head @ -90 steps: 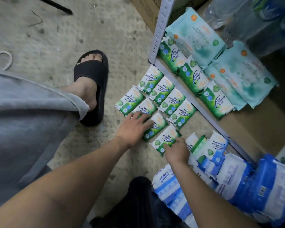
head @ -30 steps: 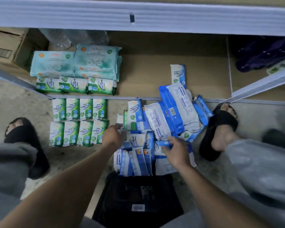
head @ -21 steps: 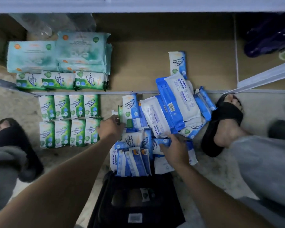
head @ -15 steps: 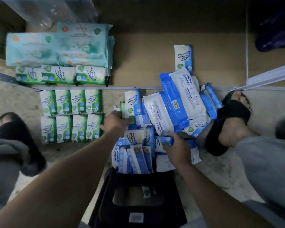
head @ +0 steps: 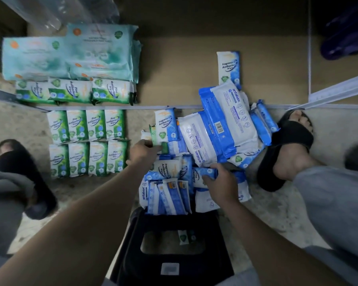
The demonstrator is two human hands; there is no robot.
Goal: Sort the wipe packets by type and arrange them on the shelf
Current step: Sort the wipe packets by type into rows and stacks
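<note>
Sorting step, mixed pile. The unsorted pile of blue packets (head: 207, 139) lay on the floor, against the front edge of the shelf (head: 174, 65). Our left hand (head: 143, 154) pinched a stray green packet (head: 164, 147) at the pile's left edge; our right hand (head: 220, 183) gripped a small blue packet (head: 205, 174) near its middle. Sorted green packets (head: 87, 142) lay in two rows on the floor to the left. We judged that the next move called for drawing the green packet clear and laying it beside those rows.

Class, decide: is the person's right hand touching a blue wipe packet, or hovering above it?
Touching. In the head view the right hand curls its fingers round the edge of a blue packet in the floor pile.
</note>
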